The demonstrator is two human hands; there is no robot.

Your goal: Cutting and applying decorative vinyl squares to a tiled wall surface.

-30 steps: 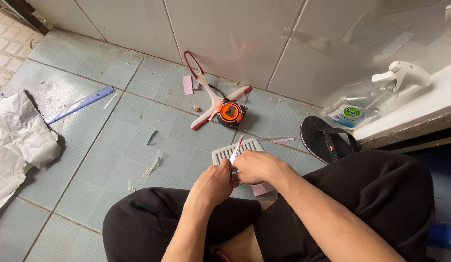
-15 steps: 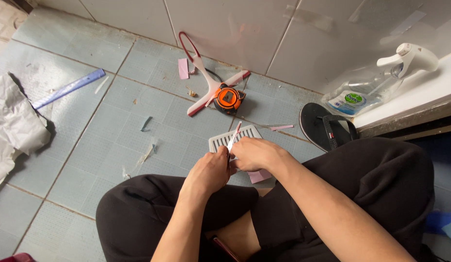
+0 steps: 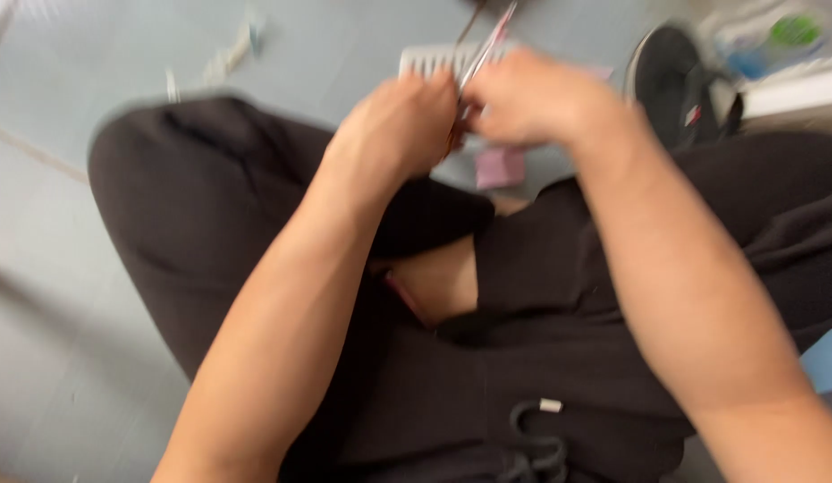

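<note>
The view is blurred. My left hand (image 3: 393, 125) and my right hand (image 3: 523, 98) meet above my knees, fingers closed around the lower end of a thin pale strip (image 3: 487, 40) that sticks up and to the right between them. Just behind the hands, a white slotted grille (image 3: 423, 61) lies on the floor tiles. A small pink piece (image 3: 499, 167) lies on the floor below my right hand. I sit cross-legged in black trousers (image 3: 219, 206), which fill most of the frame.
A black sandal (image 3: 675, 80) lies on the floor at the upper right, with a blurred clear spray bottle (image 3: 773, 40) beyond it. Small scraps (image 3: 228, 58) lie on the blue-grey floor tiles (image 3: 67, 224) at the upper left.
The view has tilted down and closer, so my lap now fills the frame and the tape measure and pliers are out of sight. Both hands stay together on the strip.
</note>
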